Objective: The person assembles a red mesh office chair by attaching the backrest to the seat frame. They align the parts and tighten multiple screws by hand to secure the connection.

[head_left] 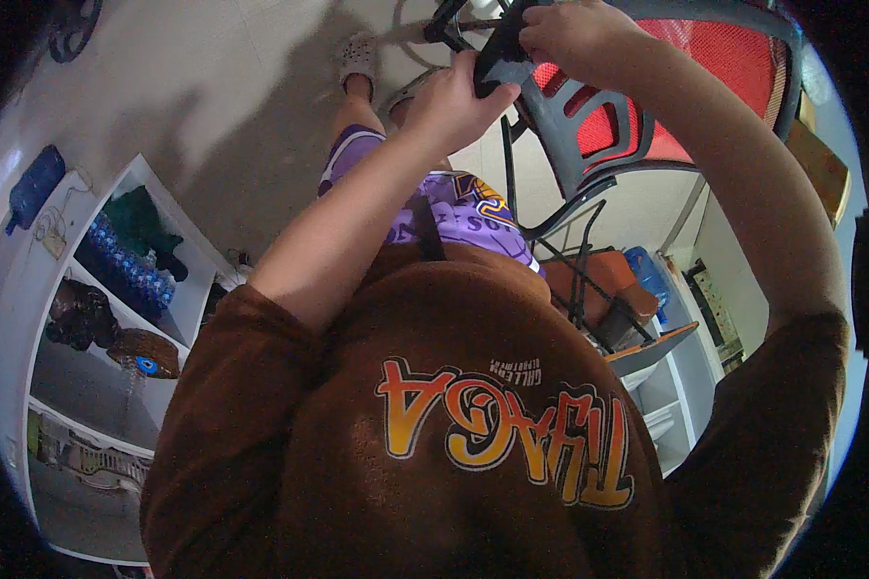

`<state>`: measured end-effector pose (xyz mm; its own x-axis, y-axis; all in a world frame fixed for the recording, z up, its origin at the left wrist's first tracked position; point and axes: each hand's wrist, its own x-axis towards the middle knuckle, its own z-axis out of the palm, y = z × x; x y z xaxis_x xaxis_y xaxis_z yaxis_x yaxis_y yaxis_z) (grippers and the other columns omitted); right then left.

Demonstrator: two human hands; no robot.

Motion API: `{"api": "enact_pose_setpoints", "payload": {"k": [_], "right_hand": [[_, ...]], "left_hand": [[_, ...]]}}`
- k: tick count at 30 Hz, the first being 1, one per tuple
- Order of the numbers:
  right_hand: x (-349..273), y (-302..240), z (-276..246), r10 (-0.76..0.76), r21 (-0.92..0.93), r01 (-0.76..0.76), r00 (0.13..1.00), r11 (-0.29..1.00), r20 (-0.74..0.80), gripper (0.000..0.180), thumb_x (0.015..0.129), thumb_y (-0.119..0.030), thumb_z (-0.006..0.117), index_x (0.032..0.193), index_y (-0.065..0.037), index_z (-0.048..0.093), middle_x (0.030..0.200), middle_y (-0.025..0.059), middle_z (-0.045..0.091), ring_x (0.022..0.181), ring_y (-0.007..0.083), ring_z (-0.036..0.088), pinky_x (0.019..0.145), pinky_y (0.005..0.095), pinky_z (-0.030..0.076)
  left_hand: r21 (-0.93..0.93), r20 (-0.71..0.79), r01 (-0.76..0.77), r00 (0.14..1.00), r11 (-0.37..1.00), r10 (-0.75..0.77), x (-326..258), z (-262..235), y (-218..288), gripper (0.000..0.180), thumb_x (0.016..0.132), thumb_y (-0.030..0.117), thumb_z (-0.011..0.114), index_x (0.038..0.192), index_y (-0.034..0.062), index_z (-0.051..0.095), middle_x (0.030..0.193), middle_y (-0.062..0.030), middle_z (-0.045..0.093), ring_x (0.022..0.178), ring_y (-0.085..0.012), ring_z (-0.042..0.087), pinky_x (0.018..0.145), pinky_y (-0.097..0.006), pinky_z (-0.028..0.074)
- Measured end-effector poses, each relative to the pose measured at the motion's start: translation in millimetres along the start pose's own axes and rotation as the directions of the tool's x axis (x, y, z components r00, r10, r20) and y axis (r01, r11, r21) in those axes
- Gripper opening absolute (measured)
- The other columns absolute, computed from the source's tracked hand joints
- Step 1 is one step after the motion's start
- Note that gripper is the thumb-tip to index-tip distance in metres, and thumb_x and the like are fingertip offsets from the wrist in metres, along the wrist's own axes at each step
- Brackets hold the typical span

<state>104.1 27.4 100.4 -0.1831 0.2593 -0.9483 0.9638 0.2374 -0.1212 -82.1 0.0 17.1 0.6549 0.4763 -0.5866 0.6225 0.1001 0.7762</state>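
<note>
At the top of the head view is an office chair with red mesh in a black plastic frame. Both hands are at a dark, bar-like part that looks like the chair's black armrest. My left hand wraps around its lower end, the thumb along the near side. Higher up and to the right, my right hand grips the same part with curled fingers. The underside of the part and some of my fingertips are hidden.
A white shelf unit at left holds packed bottles, a dark bag and a woven basket. Lower right are a folding metal frame, a blue water jug and a brown box. Pale tiled floor lies ahead.
</note>
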Motion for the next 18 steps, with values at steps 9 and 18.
{"api": "enact_pose_setpoints", "payload": {"k": [9,18], "right_hand": [[-7.5,-8.6,5.8,-0.059,-0.233,0.042,0.996,0.971,-0.066,0.046,0.081,-0.038,0.068,0.118,-0.012,0.057,0.115,0.0063,0.058,0.107,0.0241,0.058,0.083,0.0448,0.046],[0.5,-13.2,15.7,-0.087,-0.331,0.054,0.993,0.942,-0.084,0.041,0.080,-0.037,0.068,0.112,-0.013,0.062,0.115,0.0043,0.059,0.108,0.0225,0.056,0.085,0.0467,0.042]], "left_hand": [[0.019,0.054,0.045,0.997,0.999,-0.046,0.9,-1.8,1.9,0.063,0.078,0.050,0.065,0.112,-0.0013,0.053,0.089,-0.0222,0.065,0.088,-0.0374,0.065,0.077,-0.046,0.050],[0.028,0.058,0.087,0.994,0.996,-0.088,-2.3,-1.3,6.2,0.060,0.078,0.051,0.064,0.113,0.0020,0.053,0.095,-0.0213,0.065,0.091,-0.0369,0.064,0.078,-0.046,0.050]]}}
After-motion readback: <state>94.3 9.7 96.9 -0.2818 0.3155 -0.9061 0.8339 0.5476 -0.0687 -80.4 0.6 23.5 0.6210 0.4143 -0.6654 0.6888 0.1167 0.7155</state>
